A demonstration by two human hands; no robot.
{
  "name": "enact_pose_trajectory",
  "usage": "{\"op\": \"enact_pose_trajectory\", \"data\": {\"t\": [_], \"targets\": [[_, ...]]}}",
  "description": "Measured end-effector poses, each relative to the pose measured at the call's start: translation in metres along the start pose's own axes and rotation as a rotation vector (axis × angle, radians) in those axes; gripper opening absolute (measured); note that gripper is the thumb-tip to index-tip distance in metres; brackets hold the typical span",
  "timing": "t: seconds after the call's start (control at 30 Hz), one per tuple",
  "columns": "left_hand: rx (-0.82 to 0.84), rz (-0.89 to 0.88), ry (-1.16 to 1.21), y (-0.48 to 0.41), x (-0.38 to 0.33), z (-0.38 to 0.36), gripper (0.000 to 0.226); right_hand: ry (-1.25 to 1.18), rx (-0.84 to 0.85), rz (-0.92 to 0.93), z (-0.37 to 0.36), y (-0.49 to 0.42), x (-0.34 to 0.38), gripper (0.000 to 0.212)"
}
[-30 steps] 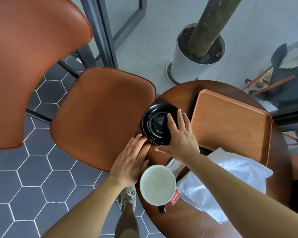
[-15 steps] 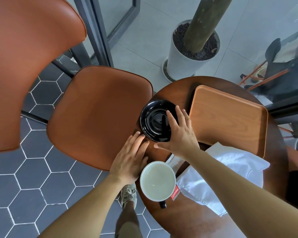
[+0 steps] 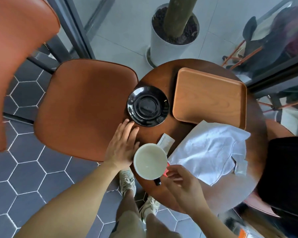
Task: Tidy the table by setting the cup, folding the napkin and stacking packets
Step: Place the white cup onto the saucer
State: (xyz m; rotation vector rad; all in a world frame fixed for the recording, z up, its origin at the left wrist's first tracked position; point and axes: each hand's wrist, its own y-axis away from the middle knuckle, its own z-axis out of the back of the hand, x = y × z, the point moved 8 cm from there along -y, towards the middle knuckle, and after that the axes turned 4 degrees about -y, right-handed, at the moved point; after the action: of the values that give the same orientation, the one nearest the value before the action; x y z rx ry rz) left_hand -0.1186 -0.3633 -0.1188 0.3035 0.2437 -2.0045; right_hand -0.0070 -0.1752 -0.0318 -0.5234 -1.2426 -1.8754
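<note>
Head view: a round table [image 3: 196, 201] is seen from above, a chair [image 3: 86, 109] close at its left edge.
Cup [image 3: 150, 161]: stood at the near-left rim, pale inside; liquid or glaze cannot be told. Its black handle [image 3: 157, 182] is pointed toward the person.
Saucer [image 3: 148, 106]: black, set apart beyond the cup, just beside the tray [image 3: 209, 98].
Tray: wooden, laid at the far right.
Napkin [image 3: 210, 152]: white, seen rumpled and unfolded right of the cup, its far corner met by the tray's near rim.
Packets: a white packet [image 3: 166, 140] is partly hidden by the cup; a red packet [image 3: 166, 170] is glimpsed between cup and napkin.
Left hand [image 3: 122, 148]: laid flat with fingers straight on the table's left edge, just beside the cup.
Right hand [image 3: 181, 182]: blurred, held with fingers loosely curled just beside the handle and red packet; nothing is seen gripped.
Room: bare tabletop is shown between saucer and cup, and along the near edge.
</note>
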Motion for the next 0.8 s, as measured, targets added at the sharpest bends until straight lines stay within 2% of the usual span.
{"op": "enact_pose_trajectory", "data": {"t": [0.13,0.2,0.37,0.57,0.67,0.8], "targets": [[0.036,0.011,-0.028,0.001,0.0,-0.001,0.051,0.2,-0.003,-0.057,-0.022,-0.006,-0.051,0.046],[0.025,0.006,-0.039,0.001,-0.001,-0.001,0.051,0.256,-0.023,-0.045,-0.031,-0.012,-0.065,0.046],[0.002,0.001,-0.025,0.001,0.0,-0.001,0.05,0.298,-0.097,0.095,-0.034,-0.019,-0.054,0.033],[-0.002,-0.005,-0.023,0.002,-0.002,0.002,0.049,0.248,-0.075,0.104,-0.032,-0.017,-0.04,0.045],[-0.005,0.015,-0.007,0.001,-0.002,0.005,0.048,0.205,-0.086,0.093,-0.019,-0.013,-0.039,0.039],[0.022,0.02,-0.022,0.0,-0.005,0.008,0.05,0.139,-0.039,0.121,-0.003,-0.006,-0.027,0.02]]}}
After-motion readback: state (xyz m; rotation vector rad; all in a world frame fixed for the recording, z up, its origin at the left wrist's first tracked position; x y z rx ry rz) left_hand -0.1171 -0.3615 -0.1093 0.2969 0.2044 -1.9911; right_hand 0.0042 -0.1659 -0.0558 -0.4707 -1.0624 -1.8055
